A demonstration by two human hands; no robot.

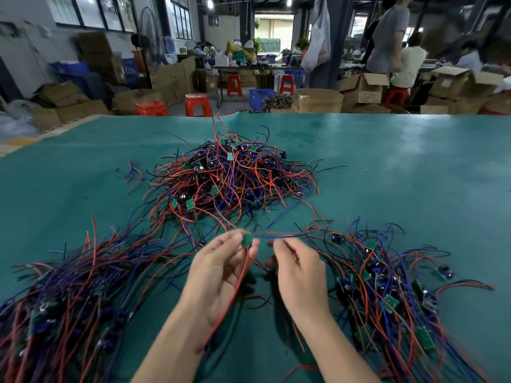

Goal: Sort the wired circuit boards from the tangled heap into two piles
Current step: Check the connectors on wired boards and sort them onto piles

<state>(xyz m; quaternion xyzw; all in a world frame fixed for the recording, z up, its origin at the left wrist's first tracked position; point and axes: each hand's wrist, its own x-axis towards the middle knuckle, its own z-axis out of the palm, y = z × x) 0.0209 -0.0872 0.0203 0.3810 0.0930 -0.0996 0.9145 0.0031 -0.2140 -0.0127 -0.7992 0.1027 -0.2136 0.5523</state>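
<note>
Circuit boards (232,175), green mat (401,167), cluttered workshop

Bright overhead lamps (289,1); glare on green table cover (359,139); edges bowed, blurred; background soft.

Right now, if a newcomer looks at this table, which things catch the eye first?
First, the tangled heap of red, blue and black wires at the middle of the green table cover. Then the left hand pinching a small green board while the right hand pulls its wires. Two sorted piles flank them: left pile and right pile.
</note>
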